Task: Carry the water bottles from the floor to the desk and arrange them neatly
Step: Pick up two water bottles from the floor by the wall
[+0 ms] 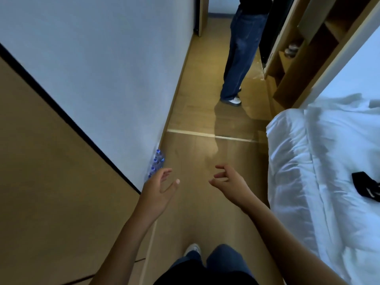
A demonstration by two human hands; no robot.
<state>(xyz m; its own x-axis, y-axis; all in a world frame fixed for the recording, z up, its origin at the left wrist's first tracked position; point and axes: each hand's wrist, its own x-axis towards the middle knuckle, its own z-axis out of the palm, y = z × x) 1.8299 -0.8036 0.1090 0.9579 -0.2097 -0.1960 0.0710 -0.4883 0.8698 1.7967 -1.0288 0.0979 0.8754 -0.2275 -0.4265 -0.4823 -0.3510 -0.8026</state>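
clear plastic water bottles (158,162) with blue caps, standing upright in a row on the wooden floor (205,153), tight against the base of the white wall (102,68). about four caps visible, exact count unclear since the left hand covers the near end. left hand (159,187) out over the near bottles, fingers loosely spread, holding nothing. right hand (228,184) raised over the floor, fingers loosely curled, empty. one tan desk surface (51,182) at left with dark edge. one bed (329,161) with rumpled white bedding at right, a black item (364,187) lying on it. one other person's legs (240,58) in jeans further down the narrow passage, wooden shelving (298,48) beside.
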